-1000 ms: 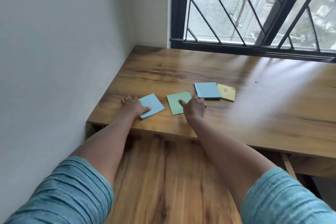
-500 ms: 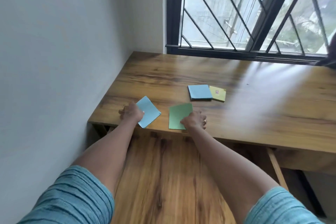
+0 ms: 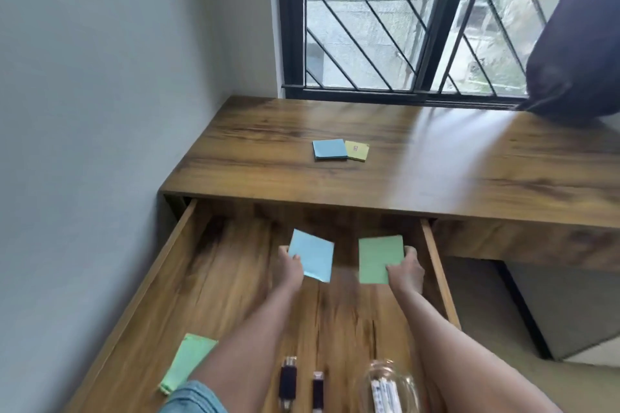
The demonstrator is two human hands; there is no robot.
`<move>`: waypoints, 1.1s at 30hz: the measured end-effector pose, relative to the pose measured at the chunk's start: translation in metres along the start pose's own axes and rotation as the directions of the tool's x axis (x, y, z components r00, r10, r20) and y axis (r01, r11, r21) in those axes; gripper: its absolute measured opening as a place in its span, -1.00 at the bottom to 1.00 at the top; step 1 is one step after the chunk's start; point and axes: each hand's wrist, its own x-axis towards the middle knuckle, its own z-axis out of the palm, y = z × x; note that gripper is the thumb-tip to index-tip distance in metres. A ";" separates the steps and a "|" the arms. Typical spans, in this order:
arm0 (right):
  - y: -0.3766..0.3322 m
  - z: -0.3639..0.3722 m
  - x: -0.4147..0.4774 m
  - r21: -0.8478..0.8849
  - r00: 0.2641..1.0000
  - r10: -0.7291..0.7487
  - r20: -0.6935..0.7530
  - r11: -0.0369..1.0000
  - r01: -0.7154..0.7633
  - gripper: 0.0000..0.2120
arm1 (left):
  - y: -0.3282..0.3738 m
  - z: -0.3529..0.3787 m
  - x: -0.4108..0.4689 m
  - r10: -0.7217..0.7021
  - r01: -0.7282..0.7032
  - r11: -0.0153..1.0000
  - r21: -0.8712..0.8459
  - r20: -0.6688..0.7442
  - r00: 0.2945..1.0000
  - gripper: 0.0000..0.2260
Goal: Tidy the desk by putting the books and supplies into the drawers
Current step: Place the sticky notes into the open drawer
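My left hand (image 3: pixel 291 267) grips a light blue paper pad (image 3: pixel 312 255) by its lower left corner, over the open wooden drawer (image 3: pixel 188 271). To its right, my right hand (image 3: pixel 406 271) holds a green paper pad (image 3: pixel 378 258) by its right edge, also over the drawer near its back. On the desk top (image 3: pixel 436 171) a blue pad (image 3: pixel 330 149) lies flat, touching a yellow pad (image 3: pixel 357 150) on its right.
In the drawer's front part lie another green pad (image 3: pixel 188 359), two dark markers (image 3: pixel 288 379), and a clear jar (image 3: pixel 385 386) with pens. A wall runs along the left. A barred window is behind the desk, and a dark curtain (image 3: pixel 577 54) hangs at the upper right.
Both hands have lifted the light blue and green pads off the desk top and brought them toward me, down over the open drawer. The view has tilted downward.
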 end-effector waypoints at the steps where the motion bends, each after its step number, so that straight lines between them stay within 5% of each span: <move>1: 0.017 -0.002 -0.003 -0.030 0.999 0.040 0.014 0.999 -0.040 -0.60 | -0.009 0.013 -0.012 -0.029 0.029 1.000 0.001 0.031 0.999 -0.72; 10: 0.087 0.004 -0.016 -0.134 0.986 0.163 0.046 0.979 -0.155 -0.71 | -0.040 0.063 -0.053 -0.190 0.188 0.981 0.043 0.046 0.981 -0.69; 20: 0.092 0.016 -0.028 -0.504 1.000 -0.017 -0.025 0.864 0.002 -0.43 | -0.052 0.077 -0.063 -0.110 0.109 0.906 0.410 -0.020 0.994 -0.29; 24: 0.100 0.027 -0.035 -0.558 0.994 -0.102 0.042 0.823 0.108 -0.39 | -0.060 0.085 -0.062 -0.024 -0.016 0.840 0.542 0.067 0.997 -0.36; 33: 0.103 0.038 -0.036 -0.518 0.978 -0.081 0.194 0.838 0.172 -0.50 | -0.056 0.099 -0.072 -0.025 -0.009 0.812 0.583 0.051 0.998 -0.39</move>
